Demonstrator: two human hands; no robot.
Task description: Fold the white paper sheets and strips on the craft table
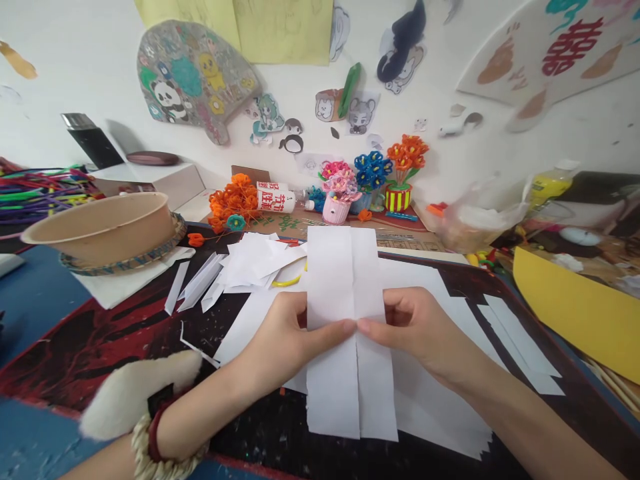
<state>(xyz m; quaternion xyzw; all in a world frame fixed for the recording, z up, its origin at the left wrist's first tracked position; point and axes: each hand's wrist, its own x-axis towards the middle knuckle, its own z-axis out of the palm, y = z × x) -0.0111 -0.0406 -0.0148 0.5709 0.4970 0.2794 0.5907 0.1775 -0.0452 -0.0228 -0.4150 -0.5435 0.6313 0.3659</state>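
A tall strip of white paper [330, 387], its two long sides folded in to meet along a seam in the middle, is held upright above the table. My left hand [285, 333] grips its left side, thumb pressed on the front near the seam and fingers hidden behind. From the right side my right hand [423, 330] pinches it the same way, the two thumb tips almost touching. Larger white sheets [430, 387] lie on the dark mat underneath. Behind my left hand is a heap of cut and folded paper pieces [255, 260].
At the left stands a beige bowl [100, 230]. Pipe-cleaner flower pots [336, 207] line the wall side. Narrow paper strips [523, 343] lie on the right of the mat [100, 353], beside a yellow sheet [575, 313]. A black bottle [93, 140] stands back left.
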